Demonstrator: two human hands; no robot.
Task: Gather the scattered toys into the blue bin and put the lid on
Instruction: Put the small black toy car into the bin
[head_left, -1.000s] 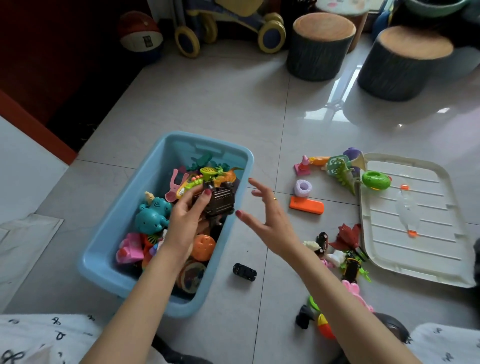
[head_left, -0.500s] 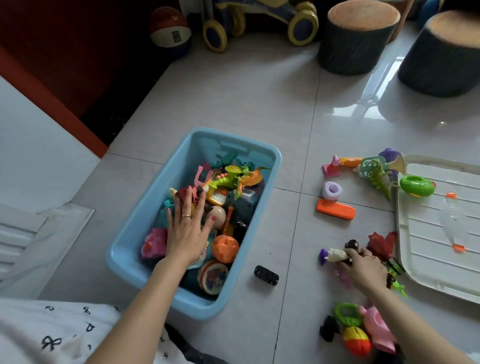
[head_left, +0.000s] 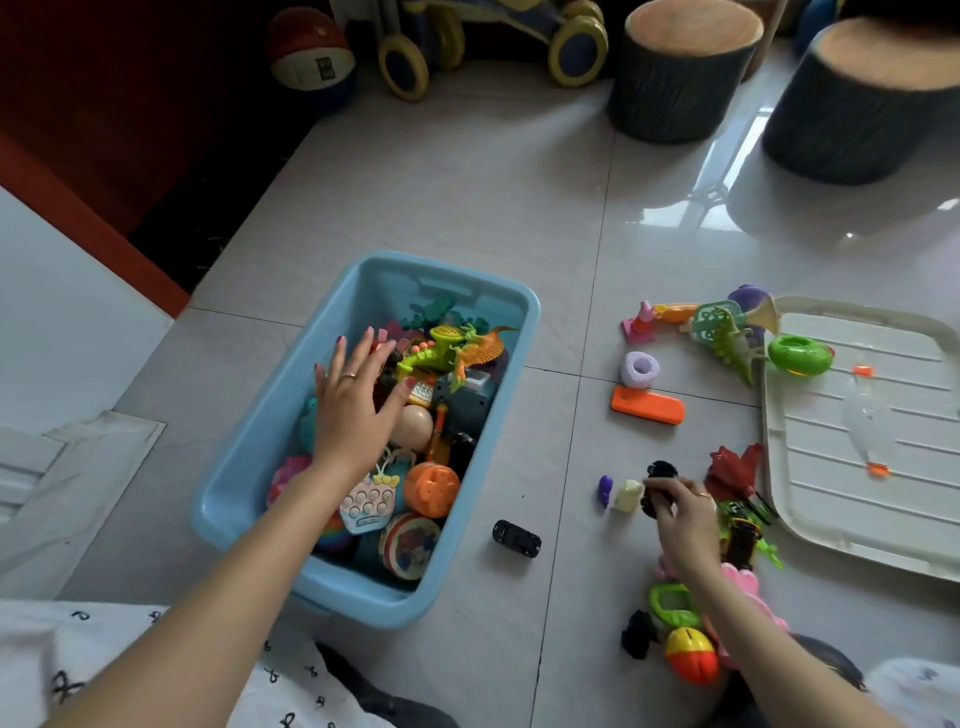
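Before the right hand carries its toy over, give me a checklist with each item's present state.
1. Right hand grips the black toy: ok, fingers curled on it.
2. Blue bin open on top: ok.
3. Drop space free: not ok, the left hand lies flat over the toys.
4. Path to the bin: ok, only the small black car lies on the floor between.
5. Lid ready: not ok, a green ring toy sits on its edge.
6. Floor toys gathered: not ok, the orange phone and others remain.

bare forearms, painted nails, ring each hand (head_left: 347, 410)
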